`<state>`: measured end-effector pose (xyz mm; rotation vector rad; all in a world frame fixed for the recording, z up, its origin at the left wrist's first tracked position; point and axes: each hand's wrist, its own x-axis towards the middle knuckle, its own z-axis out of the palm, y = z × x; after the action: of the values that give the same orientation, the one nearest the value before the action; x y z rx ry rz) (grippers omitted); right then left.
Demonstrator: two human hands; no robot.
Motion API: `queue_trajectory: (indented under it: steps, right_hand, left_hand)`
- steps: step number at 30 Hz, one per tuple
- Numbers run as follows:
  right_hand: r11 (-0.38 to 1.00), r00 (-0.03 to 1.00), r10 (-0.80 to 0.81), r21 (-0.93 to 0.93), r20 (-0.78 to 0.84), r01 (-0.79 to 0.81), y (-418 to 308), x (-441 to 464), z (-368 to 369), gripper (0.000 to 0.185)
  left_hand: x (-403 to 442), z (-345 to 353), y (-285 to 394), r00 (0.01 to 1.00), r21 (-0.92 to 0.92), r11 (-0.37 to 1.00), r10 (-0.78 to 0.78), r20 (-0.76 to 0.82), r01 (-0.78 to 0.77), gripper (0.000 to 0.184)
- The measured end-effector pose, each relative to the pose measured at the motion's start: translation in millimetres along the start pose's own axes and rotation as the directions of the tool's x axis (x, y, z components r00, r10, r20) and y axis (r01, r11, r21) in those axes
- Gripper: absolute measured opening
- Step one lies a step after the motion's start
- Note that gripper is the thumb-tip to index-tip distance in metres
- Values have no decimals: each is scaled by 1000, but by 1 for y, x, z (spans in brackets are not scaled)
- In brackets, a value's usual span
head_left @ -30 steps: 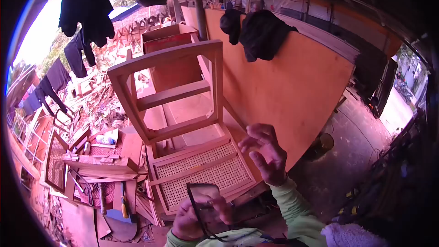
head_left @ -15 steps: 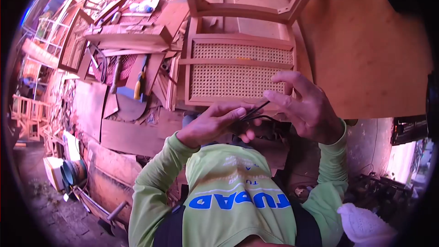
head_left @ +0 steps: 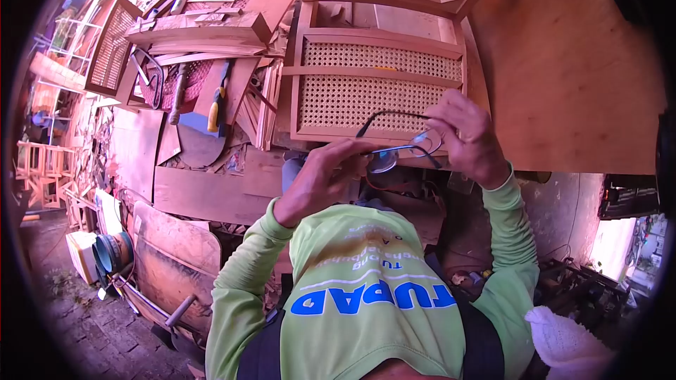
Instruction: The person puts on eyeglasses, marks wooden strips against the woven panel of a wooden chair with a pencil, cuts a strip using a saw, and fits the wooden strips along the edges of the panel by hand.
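Observation:
Dark-rimmed eyeglasses [head_left: 384,161] are held in front of my chest, between my two hands, with their thin arms unfolded. My left hand [head_left: 325,177] is closed on one side of the glasses, near a lens. On the other side, my right hand [head_left: 468,137] pinches the frame by the second lens. Just beyond the hands lies a wooden chair seat with a woven cane panel [head_left: 338,102]. A thin wooden strip [head_left: 345,71] crosses the panel, with a small yellow mark on it.
Left of the chair, a screwdriver with a yellow handle [head_left: 213,117], a hammer [head_left: 177,95] and wood offcuts [head_left: 204,36] lie on boards. A large plywood sheet [head_left: 570,77] stands at the right. A white towel [head_left: 567,341] hangs at the lower right.
The view has tilted down towards my chest. Both hands have come together around the eyeglasses, whose lenses and arms now show more clearly.

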<state>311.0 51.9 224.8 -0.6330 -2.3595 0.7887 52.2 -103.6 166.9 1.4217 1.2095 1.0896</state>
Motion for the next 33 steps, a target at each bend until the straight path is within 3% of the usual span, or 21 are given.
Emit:
queue_trajectory:
  steps: [3, 4, 5, 7, 11, 12, 15, 16, 18, 21, 24, 27, 30, 33]
  right_hand:
    - [928, 974, 225, 311, -34, -204, 6, -6, 13, 8]
    - [863, 948, 316, 426, -34, -273, -2, -5, 14, 9]
    - [783, 915, 403, 526, -24, -332, -5, -5, 14, 9]
    - [730, 917, 396, 618, -36, -291, -1, -11, 14, 9]
    - [610, 899, 435, 750, -50, -254, -19, -17, 14, 12]
    - [587, 890, 452, 773, -66, -241, -25, -18, 15, 12]
    - [629, 886, 402, 773, -232, -83, -41, -19, 14, 14]
    - [668, 904, 291, 743, -313, 42, -49, -17, 10, 15]
    - [721, 904, 148, 669, -402, 179, -68, -18, -6, 16]
    - [743, 928, -59, 605, -367, 287, -89, -26, -34, 19]
    - [635, 916, -163, 671, -368, 383, -95, -32, -43, 24]
    - [603, 958, -195, 745, -210, 286, -93, -27, -64, 30]
    - [666, 947, -220, 673, -234, 321, -97, -28, -56, 28]
    - [660, 931, -268, 657, -248, 365, -95, -25, -53, 27]
  left_hand:
    - [-4, 0, 13, 998, 293, 954, 60, 7, -59, 33]
    - [-5, 5, 13, 996, 238, 970, 67, -61, -51, 19]
    - [-9, 4, 16, 990, 222, 975, 37, -138, -6, 16]
    - [-11, 11, 26, 960, 160, 985, -11, -281, 58, 12]
    - [-8, 9, 37, 853, 177, 978, 188, -487, -114, 15]
    - [-5, 10, 45, 851, 86, 990, 138, -507, -110, 16]
    - [0, 4, 61, 835, 119, 973, 232, -499, -199, 17]
    - [-4, 7, 71, 825, 66, 973, 222, -520, -220, 20]
    - [-12, 3, 95, 794, 264, 913, 403, -455, -312, 25]
    - [-28, 11, 126, 718, 178, 832, 546, -432, -526, 34]
    - [-33, -10, 136, 722, 235, 756, 654, -225, -611, 46]
    - [-33, 0, 131, 654, 373, 701, 709, -265, -608, 46]
    - [-29, 0, 127, 619, 433, 666, 739, -266, -608, 44]
    - [-35, -6, 130, 661, 451, 677, 717, -223, -582, 47]
